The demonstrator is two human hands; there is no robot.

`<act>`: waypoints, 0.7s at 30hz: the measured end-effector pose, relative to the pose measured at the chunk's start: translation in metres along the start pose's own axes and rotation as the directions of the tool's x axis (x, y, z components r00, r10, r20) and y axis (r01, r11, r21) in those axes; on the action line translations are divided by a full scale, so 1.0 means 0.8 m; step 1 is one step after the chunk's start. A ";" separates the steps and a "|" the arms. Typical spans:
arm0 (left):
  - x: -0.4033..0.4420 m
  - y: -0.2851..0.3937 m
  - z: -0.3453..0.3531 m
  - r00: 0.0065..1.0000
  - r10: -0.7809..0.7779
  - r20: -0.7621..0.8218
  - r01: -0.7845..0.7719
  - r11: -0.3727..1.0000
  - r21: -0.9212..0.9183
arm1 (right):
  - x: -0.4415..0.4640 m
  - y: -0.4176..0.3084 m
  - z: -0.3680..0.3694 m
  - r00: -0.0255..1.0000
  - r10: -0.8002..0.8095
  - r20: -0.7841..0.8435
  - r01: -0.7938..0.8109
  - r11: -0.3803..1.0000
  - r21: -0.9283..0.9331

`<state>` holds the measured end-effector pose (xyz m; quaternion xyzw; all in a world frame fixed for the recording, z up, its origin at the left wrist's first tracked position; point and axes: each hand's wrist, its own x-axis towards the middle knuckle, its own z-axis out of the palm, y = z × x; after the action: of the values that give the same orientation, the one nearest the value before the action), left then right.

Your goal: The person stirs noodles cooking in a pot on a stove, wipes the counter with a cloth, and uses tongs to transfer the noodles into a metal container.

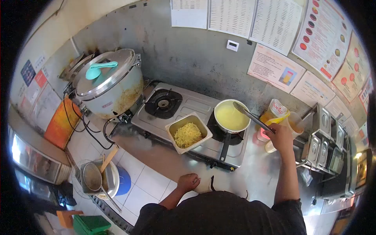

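My right hand (280, 137) is closed around a long-handled metal utensil (254, 118). The rounded end of the utensil is over a saucepan (224, 147) of pale yellow liquid (232, 117), which sits on the right burner. Whether that end touches the liquid, I cannot tell. Close to the front edge of the counter, my left hand (188, 182) is curled into a loose fist, with nothing visible in it. A square metal container (180, 149) of yellow shredded food (188, 135) rests on the stove beside the saucepan.
The gas stove (188, 98) has a second burner (163, 103) at left. Beyond it stands a large lidded cooker (113, 90) with a turquoise scoop (101, 69) on top. Right of the stove are a pouch (274, 110) and a jug (294, 124). A strainer (93, 177) lies over a blue bucket (123, 181).
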<state>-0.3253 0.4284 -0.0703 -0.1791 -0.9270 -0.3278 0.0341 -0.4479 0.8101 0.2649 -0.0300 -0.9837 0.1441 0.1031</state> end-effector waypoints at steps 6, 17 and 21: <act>0.000 0.000 -0.001 1.000 -0.005 0.015 0.005 1.000 -0.008 | -0.011 -0.014 0.000 0.996 -0.065 0.059 0.052 0.979 0.197; 0.024 -0.042 0.009 0.621 -0.604 -0.499 0.033 0.657 -0.753 | -0.041 -0.094 0.037 0.943 -0.315 0.103 0.309 0.948 0.071; 0.095 0.018 -0.161 0.610 -0.782 -0.124 0.146 0.266 -0.953 | -0.055 -0.096 0.020 0.944 -0.305 0.124 0.299 0.952 0.064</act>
<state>-0.3982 0.3823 0.0524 0.2451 -0.5568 -0.7854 0.1139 -0.4108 0.7281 0.2637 0.1328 -0.9779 0.1503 0.0593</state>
